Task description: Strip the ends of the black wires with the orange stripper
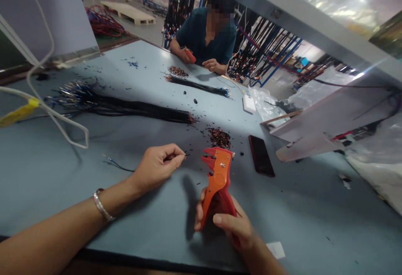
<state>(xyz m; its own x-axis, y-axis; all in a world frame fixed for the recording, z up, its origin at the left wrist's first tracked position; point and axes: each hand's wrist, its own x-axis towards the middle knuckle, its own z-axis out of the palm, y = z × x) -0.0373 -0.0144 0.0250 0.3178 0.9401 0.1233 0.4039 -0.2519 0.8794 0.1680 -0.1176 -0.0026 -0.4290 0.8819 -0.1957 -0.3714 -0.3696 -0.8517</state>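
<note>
My left hand (158,166) pinches a thin black wire (121,166), whose short end pokes out toward the jaws of an orange wire stripper (217,174). My right hand (230,224) grips the stripper's red handles and holds the tool upright, jaws up. The wire tip stops a little left of the jaws, not touching them. A pile of stripped insulation bits (220,137) lies just behind the tool. A long bundle of black wires (125,109) lies across the grey table (314,208) behind my left hand.
A dark phone (261,155) lies right of the stripper. Across the table a person in a dark shirt (205,34) holds a red tool beside another wire bundle (197,86). A white cable loop (56,116) hangs at left. Plastic bags and boards crowd the right side.
</note>
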